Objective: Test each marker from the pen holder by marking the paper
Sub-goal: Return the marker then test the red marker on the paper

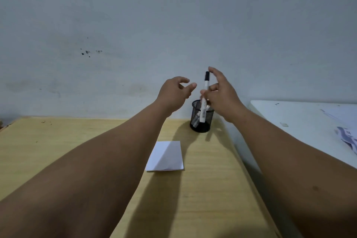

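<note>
Our fingers first: on our right hand [222,95] the thumb and a fingertip [203,92] pinch a marker [204,98] around its middle, while the other fingers fan loosely upward beside its black cap. Our left hand [174,93] holds nothing — its fingers curl half open in the air, just left of the marker and not touching it.

From there we go by size. The pale wall [173,25] fills the upper half of the view, with a few dark specks on its left side. Below it our wooden desk [58,150] runs out of frame at the left and bottom edges, and both our forearms cover much of it. To the right a white surface [299,121] is cut off by the frame edge; some papers [347,137] lie on it, only partly in view, too blurred to read.

A white sheet of paper [166,156] lies flat near the desk's middle, partly in the shadow of our left arm; we see no marks on it.

Behind it stands a black mesh pen holder [201,120]. The marker is upright, and its lower end overlaps the holder — we cannot tell whether it is inside or just in front. Through the mesh something pale shows, hard to make out.
</note>
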